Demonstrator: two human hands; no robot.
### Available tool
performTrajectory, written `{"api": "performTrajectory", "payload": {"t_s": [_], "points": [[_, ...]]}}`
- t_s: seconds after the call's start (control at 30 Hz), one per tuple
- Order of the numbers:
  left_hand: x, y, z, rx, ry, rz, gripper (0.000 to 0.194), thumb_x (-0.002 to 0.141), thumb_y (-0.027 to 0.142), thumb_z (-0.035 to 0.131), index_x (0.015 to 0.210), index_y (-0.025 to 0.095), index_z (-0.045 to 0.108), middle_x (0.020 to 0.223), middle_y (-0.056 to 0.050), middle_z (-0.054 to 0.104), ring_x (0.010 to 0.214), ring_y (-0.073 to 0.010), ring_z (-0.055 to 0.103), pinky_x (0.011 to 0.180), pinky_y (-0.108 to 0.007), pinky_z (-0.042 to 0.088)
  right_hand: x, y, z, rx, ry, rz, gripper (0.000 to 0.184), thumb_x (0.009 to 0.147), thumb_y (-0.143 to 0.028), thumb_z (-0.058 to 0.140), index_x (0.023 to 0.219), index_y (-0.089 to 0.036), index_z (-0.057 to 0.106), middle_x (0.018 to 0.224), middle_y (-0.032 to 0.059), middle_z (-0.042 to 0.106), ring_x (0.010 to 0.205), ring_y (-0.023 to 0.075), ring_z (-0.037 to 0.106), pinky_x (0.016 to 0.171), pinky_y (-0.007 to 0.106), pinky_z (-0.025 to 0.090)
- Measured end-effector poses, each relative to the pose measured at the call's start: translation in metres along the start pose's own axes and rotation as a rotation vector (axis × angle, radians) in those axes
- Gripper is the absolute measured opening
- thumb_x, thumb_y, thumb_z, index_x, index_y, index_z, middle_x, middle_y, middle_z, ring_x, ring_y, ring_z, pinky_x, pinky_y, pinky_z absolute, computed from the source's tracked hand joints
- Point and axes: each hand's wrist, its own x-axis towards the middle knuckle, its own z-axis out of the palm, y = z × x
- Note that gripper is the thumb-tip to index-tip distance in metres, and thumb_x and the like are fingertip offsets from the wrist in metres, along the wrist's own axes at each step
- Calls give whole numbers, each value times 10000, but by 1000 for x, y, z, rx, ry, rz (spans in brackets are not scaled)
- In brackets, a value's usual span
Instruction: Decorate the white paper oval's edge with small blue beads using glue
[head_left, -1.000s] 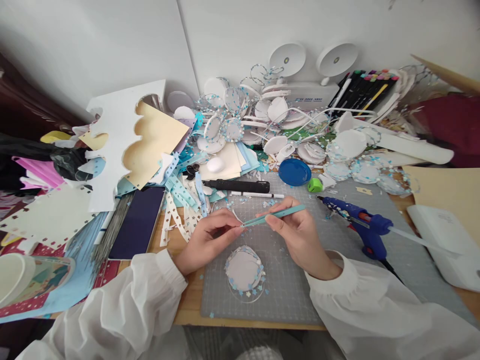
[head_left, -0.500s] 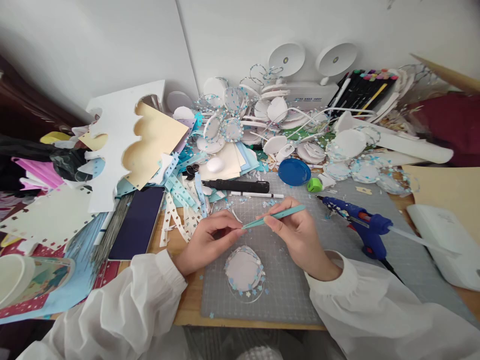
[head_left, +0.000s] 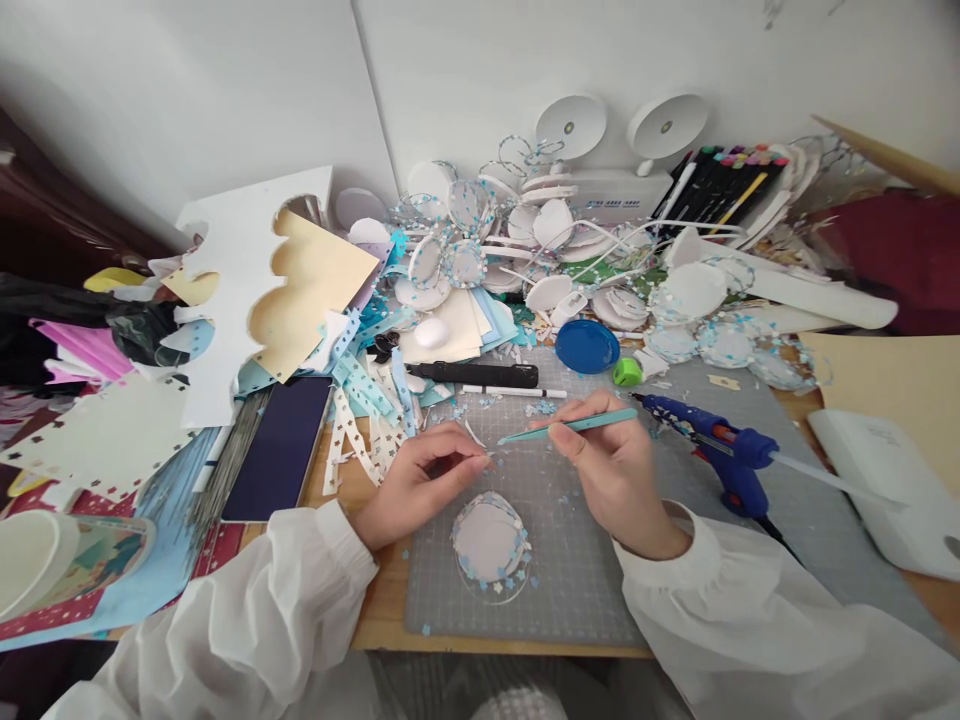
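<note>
My left hand (head_left: 420,480) is pinched closed above the grey cutting mat (head_left: 577,580), its fingertips holding something tiny that I cannot make out. My right hand (head_left: 611,465) grips teal tweezers (head_left: 570,426) whose tip points left, a short gap away from the left fingertips. Below both hands, on the mat, lies a round white disc (head_left: 489,540) edged with small blue paper flowers.
A blue glue gun (head_left: 712,445) lies right of my hands. A black pen (head_left: 480,374), a blue lid (head_left: 587,345) and a green sharpener (head_left: 627,372) sit behind. Piles of white discs (head_left: 540,230), paper strips (head_left: 367,400), a dark phone (head_left: 279,445) and markers (head_left: 720,180) crowd the desk.
My right hand has drawn the tweezers to the right, so the tip is now apart from the left fingertips. The view shifted down slightly.
</note>
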Motion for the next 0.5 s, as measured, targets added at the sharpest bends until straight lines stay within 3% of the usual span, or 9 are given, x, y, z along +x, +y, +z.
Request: {"api": "performTrajectory", "payload": {"t_s": [0.1, 0.2, 0.3, 0.4, 0.5], "points": [[0, 3, -1, -3, 5, -22, 292, 901, 361, 563, 725, 149, 658, 720, -38, 613, 686, -139, 547, 658, -255, 430, 1, -9, 3, -123, 80, -156, 134, 787, -212, 709, 788, -229, 576, 769, 9, 602, 778, 212, 692, 712, 386, 567], [-1, 5, -3, -10, 19, -39, 391, 919, 423, 516, 674, 148, 646, 669, -23, 577, 638, -129, 502, 644, -254, 411, -2, -22, 8, -328, 77, -426, 173, 773, -98, 689, 827, -233, 596, 782, 29, 655, 799, 226, 692, 702, 394, 554], [-3, 2, -5, -87, 31, -46, 405, 925, 434, 503, 695, 148, 674, 639, -6, 528, 610, -120, 468, 633, -256, 390, -7, -34, 17, -581, -164, -718, 276, 755, -16, 661, 934, -220, 618, 877, 57, 723, 786, 198, 683, 664, 353, 536], [-6, -3, -5, -258, 16, -62, 428, 908, 450, 530, 640, 144, 664, 615, -1, 501, 613, -116, 461, 639, -256, 384, -9, -39, 30, -767, -418, -1005, 211, 817, -29, 588, 960, -176, 638, 934, 94, 741, 745, 172, 656, 629, 323, 527], [-7, -5, -3, -480, 1, -203, 399, 841, 481, 615, 668, 127, 677, 632, -14, 551, 594, -108, 471, 593, -244, 386, -7, -41, 43, -895, -514, -1198, 156, 868, -64, 548, 863, -174, 659, 854, 85, 739, 713, 163, 615, 610, 309, 522]]}}
